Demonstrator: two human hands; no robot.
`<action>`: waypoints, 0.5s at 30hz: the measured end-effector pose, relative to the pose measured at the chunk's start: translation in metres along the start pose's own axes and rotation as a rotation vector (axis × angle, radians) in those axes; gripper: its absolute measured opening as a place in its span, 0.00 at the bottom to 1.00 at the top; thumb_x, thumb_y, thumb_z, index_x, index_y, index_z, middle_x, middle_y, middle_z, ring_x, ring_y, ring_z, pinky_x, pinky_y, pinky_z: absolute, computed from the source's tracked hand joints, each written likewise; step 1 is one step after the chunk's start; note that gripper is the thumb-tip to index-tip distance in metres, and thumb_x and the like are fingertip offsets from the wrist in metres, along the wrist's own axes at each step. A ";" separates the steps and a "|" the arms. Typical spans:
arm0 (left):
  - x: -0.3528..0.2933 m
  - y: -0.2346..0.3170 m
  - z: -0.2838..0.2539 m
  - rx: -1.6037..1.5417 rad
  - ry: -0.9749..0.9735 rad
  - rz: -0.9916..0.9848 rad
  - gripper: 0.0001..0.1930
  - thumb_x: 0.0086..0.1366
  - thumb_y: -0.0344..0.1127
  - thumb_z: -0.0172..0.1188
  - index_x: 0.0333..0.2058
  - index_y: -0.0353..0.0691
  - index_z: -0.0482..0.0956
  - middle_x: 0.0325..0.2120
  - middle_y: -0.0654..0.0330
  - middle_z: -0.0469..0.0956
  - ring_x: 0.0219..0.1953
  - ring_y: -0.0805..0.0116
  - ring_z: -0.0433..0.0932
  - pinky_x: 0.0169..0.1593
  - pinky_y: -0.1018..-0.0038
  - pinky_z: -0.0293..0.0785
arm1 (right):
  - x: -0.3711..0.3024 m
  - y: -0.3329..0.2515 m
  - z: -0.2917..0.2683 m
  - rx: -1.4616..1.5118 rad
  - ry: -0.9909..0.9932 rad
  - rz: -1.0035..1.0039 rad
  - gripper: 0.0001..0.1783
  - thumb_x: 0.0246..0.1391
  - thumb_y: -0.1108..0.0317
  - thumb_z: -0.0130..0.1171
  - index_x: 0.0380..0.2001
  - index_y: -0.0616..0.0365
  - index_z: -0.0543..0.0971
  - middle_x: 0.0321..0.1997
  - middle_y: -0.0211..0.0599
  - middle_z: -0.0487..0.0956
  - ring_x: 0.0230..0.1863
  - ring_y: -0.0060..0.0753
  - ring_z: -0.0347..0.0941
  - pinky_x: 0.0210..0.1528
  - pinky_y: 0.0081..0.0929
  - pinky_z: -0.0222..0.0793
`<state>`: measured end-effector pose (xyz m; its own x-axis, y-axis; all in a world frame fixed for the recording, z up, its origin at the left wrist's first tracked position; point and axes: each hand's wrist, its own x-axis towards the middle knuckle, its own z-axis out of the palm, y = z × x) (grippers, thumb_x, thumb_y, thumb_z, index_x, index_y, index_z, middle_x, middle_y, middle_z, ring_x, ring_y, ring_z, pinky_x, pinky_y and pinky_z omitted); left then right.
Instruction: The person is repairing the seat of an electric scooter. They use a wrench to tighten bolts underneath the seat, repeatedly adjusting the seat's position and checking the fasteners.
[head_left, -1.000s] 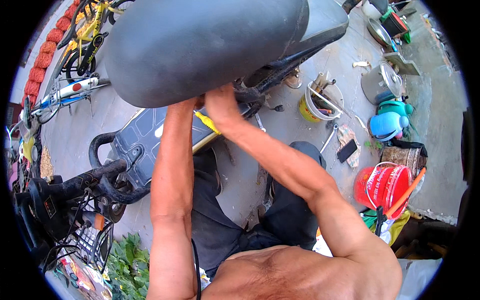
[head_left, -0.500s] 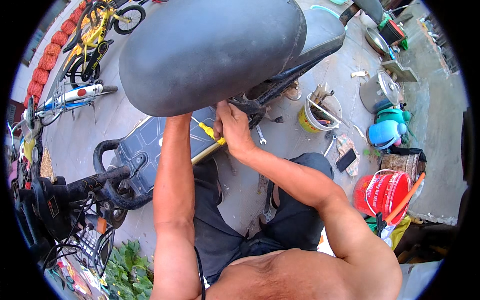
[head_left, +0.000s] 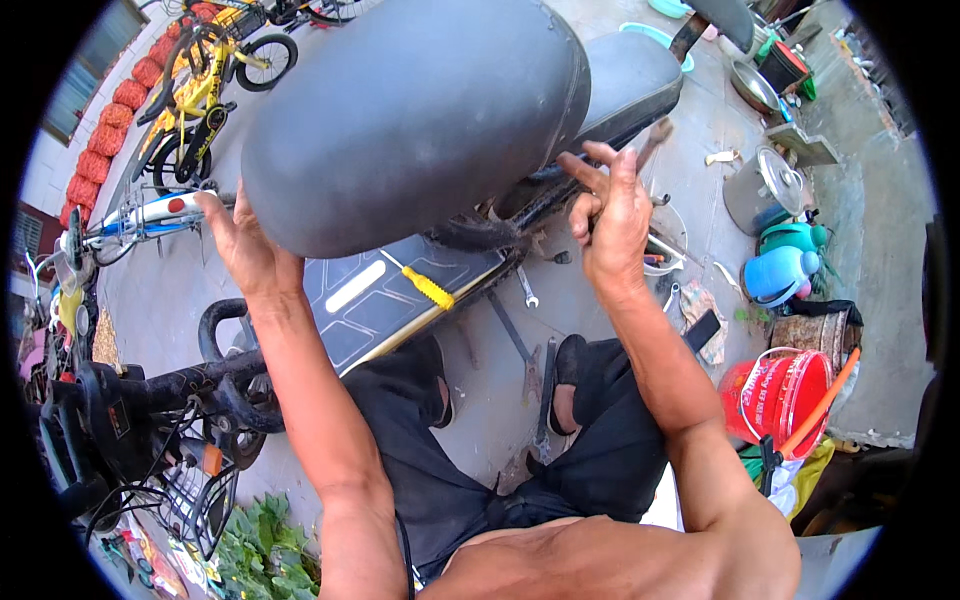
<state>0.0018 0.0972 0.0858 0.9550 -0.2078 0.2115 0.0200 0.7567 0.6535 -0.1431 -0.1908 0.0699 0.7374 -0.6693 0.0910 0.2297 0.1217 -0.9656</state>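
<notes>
A large black scooter seat (head_left: 410, 130) fills the upper middle. My left hand (head_left: 258, 250) is at its near left edge, fingers apart and partly hidden by the seat; whether it presses on the seat I cannot tell. Off the seat's right side, my right hand (head_left: 615, 225) is raised with spread fingers and no object visible in it. Below the seat, a yellow-handled screwdriver (head_left: 428, 287) lies on the dark footboard (head_left: 340, 322). An open-ended wrench (head_left: 527, 288) rests on the ground just right of the footboard.
Handlebars (head_left: 150, 385) with cables stand at left. A tool bucket (head_left: 672, 232), partly behind my right hand, a phone (head_left: 702, 330), a red bucket (head_left: 770, 390) and a blue jug (head_left: 780, 274) are at right. Long metal tools (head_left: 545, 400) lie between my feet. Bicycles (head_left: 200, 100) stand far left.
Both hands have come out from under the seat. The left moved to the seat's left edge, the right up to its right side, its fingers opening. The screwdriver stays on the footboard.
</notes>
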 end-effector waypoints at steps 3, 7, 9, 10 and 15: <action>-0.005 0.004 0.018 0.126 -0.084 0.019 0.29 0.66 0.56 0.46 0.50 0.33 0.69 0.46 0.52 0.74 0.49 0.62 0.73 0.54 0.64 0.68 | 0.015 -0.019 0.016 0.024 -0.072 -0.004 0.39 0.56 0.34 0.40 0.41 0.66 0.70 0.34 0.46 0.77 0.11 0.15 0.58 0.11 0.12 0.47; -0.011 -0.006 0.039 0.117 0.046 0.035 0.21 0.66 0.48 0.50 0.48 0.38 0.71 0.45 0.57 0.76 0.47 0.67 0.75 0.51 0.67 0.72 | 0.047 -0.029 0.028 0.020 -0.217 0.039 0.40 0.46 0.30 0.51 0.35 0.63 0.73 0.18 0.29 0.69 0.11 0.14 0.58 0.10 0.14 0.47; -0.013 -0.009 0.046 0.118 0.074 0.053 0.21 0.66 0.48 0.50 0.49 0.39 0.71 0.45 0.57 0.75 0.46 0.67 0.75 0.49 0.68 0.73 | 0.052 -0.028 0.034 0.046 -0.271 0.060 0.39 0.43 0.29 0.55 0.33 0.62 0.73 0.14 0.24 0.66 0.12 0.14 0.58 0.10 0.14 0.47; -0.013 -0.009 0.047 0.117 0.088 0.061 0.21 0.65 0.49 0.50 0.49 0.39 0.71 0.45 0.58 0.75 0.45 0.67 0.76 0.49 0.69 0.74 | 0.051 -0.029 0.037 0.057 -0.279 0.059 0.38 0.43 0.30 0.55 0.32 0.61 0.74 0.14 0.24 0.66 0.12 0.14 0.58 0.10 0.15 0.46; -0.002 -0.006 0.034 0.162 0.069 0.060 0.22 0.65 0.51 0.50 0.49 0.40 0.71 0.45 0.59 0.75 0.45 0.68 0.75 0.48 0.69 0.74 | 0.037 -0.034 0.040 0.054 -0.197 0.087 0.37 0.43 0.31 0.56 0.30 0.61 0.74 0.15 0.24 0.67 0.12 0.14 0.57 0.10 0.16 0.46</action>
<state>-0.0103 0.0723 0.1060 0.9711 -0.1181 0.2075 -0.0806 0.6559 0.7505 -0.0985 -0.1900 0.1164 0.8645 -0.4992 0.0584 0.1894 0.2159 -0.9579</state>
